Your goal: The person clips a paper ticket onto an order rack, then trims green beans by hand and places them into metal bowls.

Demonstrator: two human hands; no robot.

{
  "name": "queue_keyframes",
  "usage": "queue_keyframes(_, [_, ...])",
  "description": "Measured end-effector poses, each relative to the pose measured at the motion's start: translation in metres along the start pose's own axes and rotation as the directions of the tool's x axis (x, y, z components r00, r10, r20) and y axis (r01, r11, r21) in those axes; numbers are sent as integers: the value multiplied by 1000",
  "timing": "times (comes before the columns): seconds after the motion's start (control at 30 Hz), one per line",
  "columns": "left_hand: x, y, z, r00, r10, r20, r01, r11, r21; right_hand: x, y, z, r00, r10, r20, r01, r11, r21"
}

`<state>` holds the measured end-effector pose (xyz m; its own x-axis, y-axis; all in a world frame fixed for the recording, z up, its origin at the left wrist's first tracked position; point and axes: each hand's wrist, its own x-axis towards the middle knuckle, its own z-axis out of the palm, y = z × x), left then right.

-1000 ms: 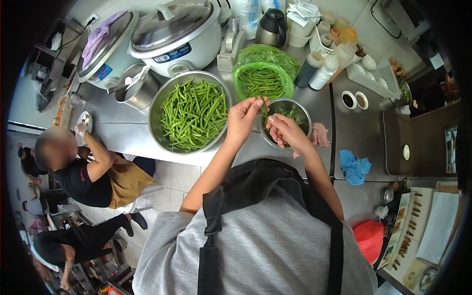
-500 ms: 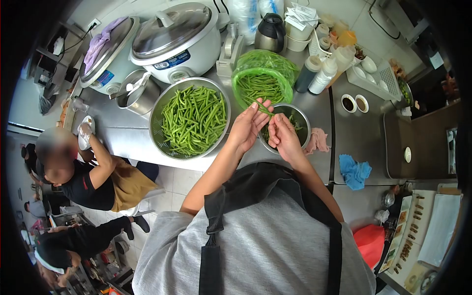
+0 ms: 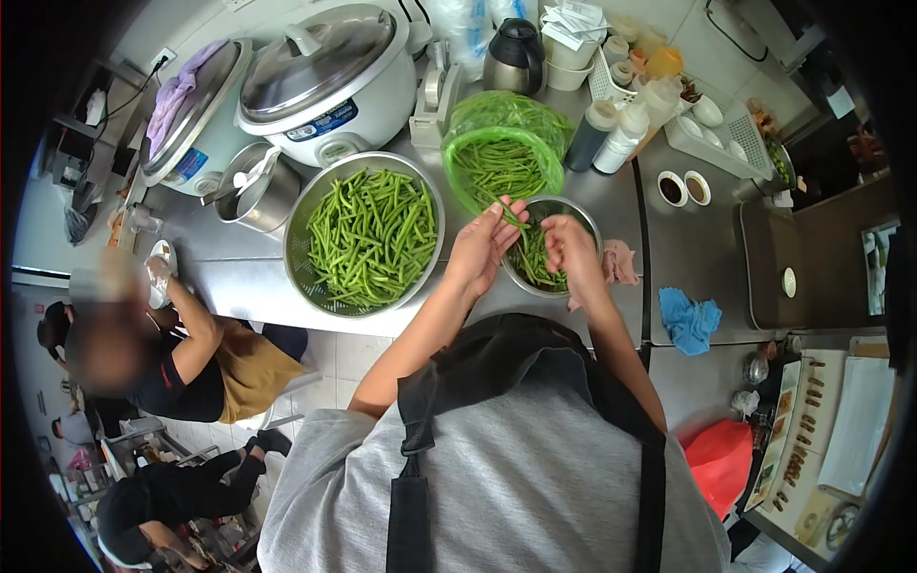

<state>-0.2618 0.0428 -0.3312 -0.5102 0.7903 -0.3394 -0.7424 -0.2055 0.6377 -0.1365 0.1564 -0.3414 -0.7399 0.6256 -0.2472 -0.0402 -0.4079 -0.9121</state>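
My left hand (image 3: pixel 485 246) is closed on a green bean (image 3: pixel 513 218), pinched between thumb and fingers near the front of the green plastic bag (image 3: pixel 511 113). More long green beans (image 3: pixel 506 164) show through the bag's mouth. Over a small steel bowl (image 3: pixel 575 207), my right hand (image 3: pixel 576 254) has its fingers bent together; whatever they hold is too small to make out. Bean pieces (image 3: pixel 533 260) lie inside that bowl, partly covered by the hands. To the left, a large steel colander (image 3: pixel 294 272) is heaped with trimmed green beans (image 3: pixel 368 234).
Behind the colander stand a large rice cooker (image 3: pixel 325 95) and a steel pot (image 3: pixel 260 196). Squeeze bottles (image 3: pixel 623 138) and a thermos jug (image 3: pixel 514 59) line the back. A pink cloth (image 3: pixel 621 263) and blue cloth (image 3: pixel 690 320) lie rightward. A co-worker (image 3: pixel 205 358) sits at left.
My right hand has drawn away from the bean, to the right over the small bowl. My left hand keeps hold of the bean. The view has shifted slightly.
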Motion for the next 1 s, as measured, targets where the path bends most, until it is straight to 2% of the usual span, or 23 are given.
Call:
queue_keyframes(0.13, [5,-6,-9,995,93,-24,-90,991,96,-7,18,3,973,98,207,-94,995,-30])
queue_keyframes(0.27, [8,-14,-9,963,263,-53,-246,944,219,-10,8,10,978,123,170,-97,983,-158])
queue_keyframes(0.37, [9,-12,-9,960,279,-9,-265,922,283,-12,8,11,995,-1,105,45,907,-420])
queue_keyframes(0.47, [3,-4,-1,992,124,-38,-115,977,180,-21,-4,16,944,-274,184,326,681,-656])
queue_keyframes(0.57, [6,3,-9,983,-169,71,175,980,-94,-24,-11,15,867,-418,272,491,614,-618])
queue_keyframes(0.67, [0,4,-10,940,-290,182,332,900,-283,-28,-23,16,837,-409,363,546,581,-604])
queue_keyframes(0.77, [0,-3,-22,891,-275,361,402,846,-349,-30,-27,18,779,-438,449,627,566,-535])
queue_keyframes(0.87, [-1,-7,-28,841,-359,406,511,773,-375,-28,-21,25,704,-486,519,708,544,-450])
queue_keyframes(0.97, [-8,-5,-29,890,-313,332,412,864,-290,-34,-34,24,769,-307,561,614,600,-513])
queue_keyframes(1.0, [-9,-1,-30,925,-271,266,330,921,-207,-33,-35,21,829,-214,517,496,708,-503])
